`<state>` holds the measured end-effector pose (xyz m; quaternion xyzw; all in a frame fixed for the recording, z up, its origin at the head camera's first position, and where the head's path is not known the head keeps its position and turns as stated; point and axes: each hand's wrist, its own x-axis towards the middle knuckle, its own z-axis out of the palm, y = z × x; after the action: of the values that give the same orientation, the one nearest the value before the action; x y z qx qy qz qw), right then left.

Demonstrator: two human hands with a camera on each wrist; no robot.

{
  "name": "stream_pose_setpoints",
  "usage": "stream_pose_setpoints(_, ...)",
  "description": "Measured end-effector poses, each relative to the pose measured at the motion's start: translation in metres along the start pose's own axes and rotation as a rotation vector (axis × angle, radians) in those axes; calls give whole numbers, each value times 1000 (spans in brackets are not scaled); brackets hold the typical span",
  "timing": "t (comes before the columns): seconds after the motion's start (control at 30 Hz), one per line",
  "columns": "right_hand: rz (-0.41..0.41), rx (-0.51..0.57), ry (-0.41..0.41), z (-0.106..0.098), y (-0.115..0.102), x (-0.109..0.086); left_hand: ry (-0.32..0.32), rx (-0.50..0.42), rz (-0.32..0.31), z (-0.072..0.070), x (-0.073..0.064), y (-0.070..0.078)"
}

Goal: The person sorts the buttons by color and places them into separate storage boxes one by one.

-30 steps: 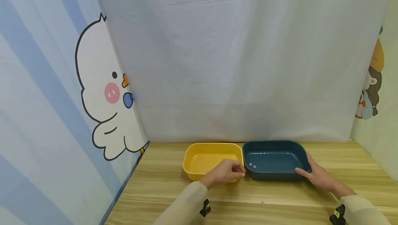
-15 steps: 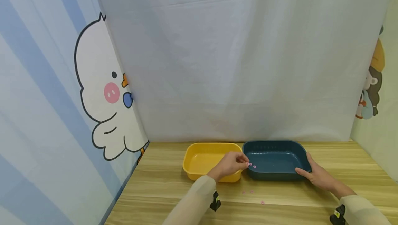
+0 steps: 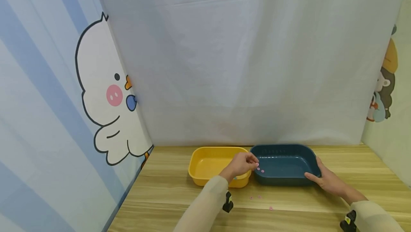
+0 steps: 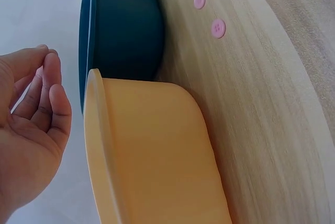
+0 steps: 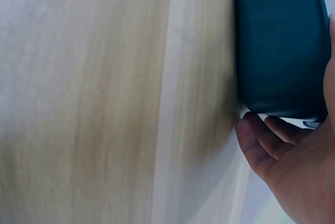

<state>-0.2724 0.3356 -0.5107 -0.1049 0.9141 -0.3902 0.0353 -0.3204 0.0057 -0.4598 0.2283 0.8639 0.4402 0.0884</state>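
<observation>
My left hand (image 3: 239, 164) is over the right side of a yellow basin (image 3: 205, 182), its fingertips at the left end of a dark teal basin (image 3: 285, 181). Thumb and forefinger pinch a small pink button (image 3: 257, 164); in the left wrist view the closed fingertips hide it. Two pink buttons (image 3: 262, 171) show inside the teal basin at its left end. My right hand (image 3: 330, 182) holds that basin's right end, thumb on the front rim. In the right wrist view its curled fingers (image 5: 256, 148) lie against the basin's outer wall.
Three pink buttons (image 3: 271, 208) lie on the wooden table (image 3: 167, 203) before the basins; two of them (image 4: 218, 28) show in the left wrist view. A small light-blue spot (image 3: 236, 178) appears by the yellow basin's front wall. A grey curtain (image 3: 250, 82) hangs behind.
My left hand has moved right and farther away, from the yellow basin's front right corner to the teal basin's left end. A pink button has come into sight at its fingertips. The right hand stays put.
</observation>
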Motion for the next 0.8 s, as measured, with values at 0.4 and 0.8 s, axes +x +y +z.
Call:
stream_pose_setpoints(0.4, -1, 6, 4, -1, -3, -2, 7, -37, -32, 0, 8, -6)
stream_pose_setpoints(0.8, 10, -8, 1, 0, 0, -1, 29, -47, -78, 2, 12, -6)
